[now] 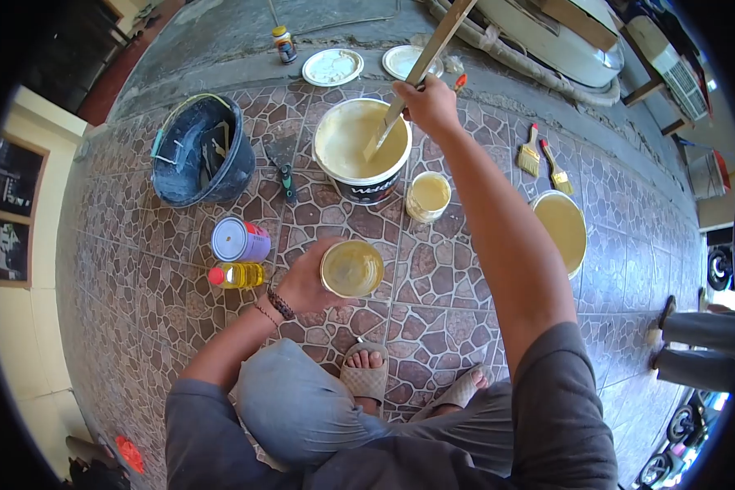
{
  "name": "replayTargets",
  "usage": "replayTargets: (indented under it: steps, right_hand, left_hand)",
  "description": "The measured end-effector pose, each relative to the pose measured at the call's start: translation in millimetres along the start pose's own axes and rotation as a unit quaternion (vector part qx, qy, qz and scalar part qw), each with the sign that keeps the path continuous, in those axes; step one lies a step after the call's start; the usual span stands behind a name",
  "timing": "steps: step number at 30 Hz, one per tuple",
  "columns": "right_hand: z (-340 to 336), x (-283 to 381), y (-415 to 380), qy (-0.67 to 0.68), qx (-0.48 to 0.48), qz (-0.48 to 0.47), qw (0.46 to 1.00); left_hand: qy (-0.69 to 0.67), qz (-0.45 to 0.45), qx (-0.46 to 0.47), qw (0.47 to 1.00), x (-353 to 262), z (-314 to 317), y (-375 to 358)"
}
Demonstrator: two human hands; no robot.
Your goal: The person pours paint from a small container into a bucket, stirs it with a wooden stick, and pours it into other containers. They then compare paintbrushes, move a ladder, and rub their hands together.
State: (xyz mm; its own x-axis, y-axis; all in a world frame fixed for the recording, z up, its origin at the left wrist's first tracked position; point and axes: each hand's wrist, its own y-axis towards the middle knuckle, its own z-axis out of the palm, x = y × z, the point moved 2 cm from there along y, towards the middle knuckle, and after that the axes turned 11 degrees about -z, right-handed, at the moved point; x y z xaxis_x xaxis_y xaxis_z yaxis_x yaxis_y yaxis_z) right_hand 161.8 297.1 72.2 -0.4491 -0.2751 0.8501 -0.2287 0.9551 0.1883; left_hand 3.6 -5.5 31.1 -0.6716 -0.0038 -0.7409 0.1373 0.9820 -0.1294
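Observation:
My left hand [306, 278] is wrapped around the side of a small round tub [353, 268], whose inside is coated with pale yellow paint. Closed around a flat wooden stick [441, 41], my right hand [433, 106] is above the large paint bucket [359, 192]. The stick slants down into the bucket, its lower end in or against the cream-coloured paint. Close to the bucket's right side stands a small paint-smeared jar [427, 198] of yellowish paint. Another tub [562, 233] of pale yellow paint is partly hidden behind my right forearm.
Left of the bucket are a scraper [287, 181] and a dark bucket [196, 184]. A purple can [241, 242] and yellow bottle [241, 275] sit near my left arm. Two paintbrushes [529, 155] lie at right. Lids [332, 67] lie behind. Another person's legs [702, 347] show far right.

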Motion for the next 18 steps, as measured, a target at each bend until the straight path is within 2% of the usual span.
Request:
replayTargets:
  steps: [1, 2, 4, 8, 10, 11, 12, 13, 14, 15, 16, 18]
  right_hand:
    - [-10.9, -0.5, -1.1, 0.028, 0.015, 0.038, 0.999]
    - [-14.5, -14.2, 0.6, 0.087, -0.014, 0.047, 0.995]
    - [-34.6, -11.4, -9.9, 0.088, 0.005, 0.109, 0.990]
    - [-26.6, -27.3, -13.6, 0.143, 0.033, 0.127, 0.981]
    - [-43.7, -23.2, -22.2, 0.037, 0.104, 0.204, 0.973]
    - [-62.4, -25.3, -26.3, -0.010, 0.179, 0.216, 0.960]
    - [-88.7, -32.9, -36.5, -0.016, 0.170, 0.230, 0.958]
    - [-123.6, -39.0, -48.1, -0.096, 0.135, 0.113, 0.980]
    - [-159.8, -39.1, -62.0, -0.175, 0.101, -0.009, 0.979]
    - [-200.0, -31.6, -87.0, -0.226, 0.065, 0.013, 0.972]
    - [-234.8, -51.8, -111.5, -0.192, 0.004, 0.029, 0.981]
    - [-293.1, -105.3, -170.9, -0.238, -0.148, 0.024, 0.960]
  left_hand:
    - [0.015, 0.025, 0.009, 1.000, -9.5, -4.0, 6.3]
    - [0.031, 0.052, 0.015, 0.998, -17.3, -6.9, 13.9]
    - [0.010, 0.071, 0.042, 0.997, -27.8, -8.1, 28.9]
    - [0.009, 0.135, 0.069, 0.988, -55.6, -9.1, 56.3]
    - [0.010, 0.144, 0.085, 0.986, -63.6, -8.8, 64.9]
    - [0.010, 0.148, 0.092, 0.985, -67.0, -7.9, 69.3]
    - [0.000, 0.155, 0.104, 0.982, -73.2, -7.0, 71.6]
    - [0.019, 0.141, 0.113, 0.983, -79.0, -7.7, 73.5]
    - [0.039, 0.127, 0.120, 0.984, -81.7, -5.3, 77.4]
    - [0.059, 0.144, 0.121, 0.981, -83.0, 0.9, 83.0]
    - [0.053, 0.149, 0.125, 0.980, -86.8, 11.7, 87.2]
    - [0.100, 0.103, 0.145, 0.979, -92.2, 38.7, 96.6]
